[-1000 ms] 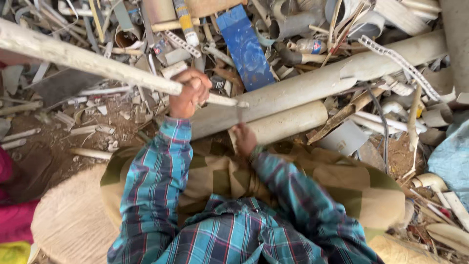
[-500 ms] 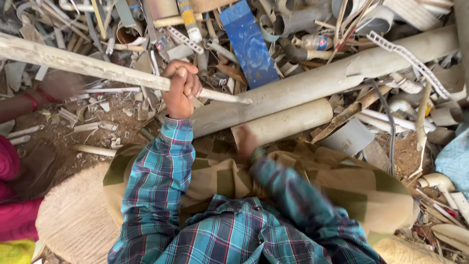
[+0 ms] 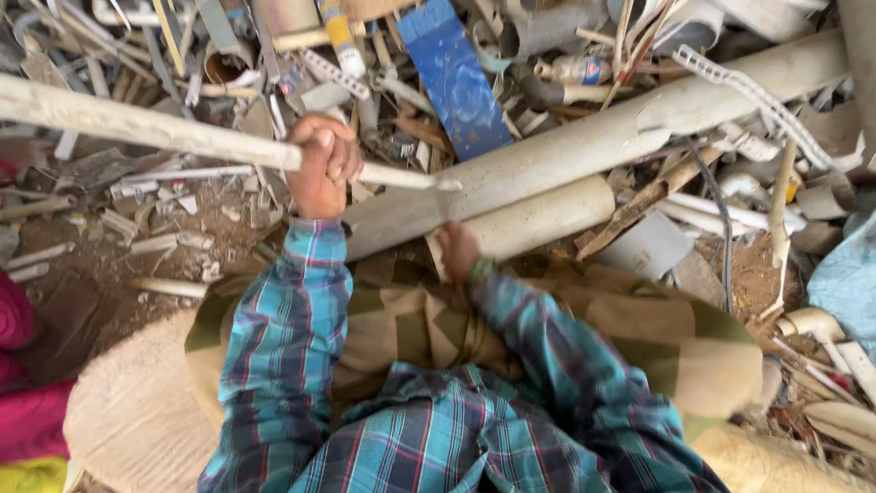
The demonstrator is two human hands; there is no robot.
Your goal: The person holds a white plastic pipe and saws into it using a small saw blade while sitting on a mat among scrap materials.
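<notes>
Strip: long, flat, dirty-white plastic strip [image 3: 137,128] runs across the upper left of the view, its long axis nearly level, dipping slightly toward the right; its broken, pointed end [image 3: 438,182] aims right and touches the upper side of the big pipe.
Left hand: left hand [image 3: 321,169] is wrapped around the strip near its right end, fingers [image 3: 342,160] curled tight together over it, knuckles up.
Right hand: right hand [image 3: 459,253] lies low against the near end of a short, thick cream-coloured plastic pipe [image 3: 538,219]; its fingers are hidden under the pipe and the cloth, so I cannot tell if they are closed or apart.
Big pipe: long grey-white plastic pipe [image 3: 602,137] slants from the lower centre up to the upper right, just behind the short one.
Sleeves: blue-and-teal checked shirt sleeves [image 3: 283,365] cover both arms.
Lap: olive-and-tan patterned cloth [image 3: 639,338] is spread beneath the arms.
Surface: bare brown dirt [image 3: 100,265] at left, strewn with small white offcuts.
Surroundings: heap of broken plastic scrap fills the top, with a blue flat plastic board [image 3: 452,78] standing out; a pink garment [image 3: 23,402] shows at the left edge.
</notes>
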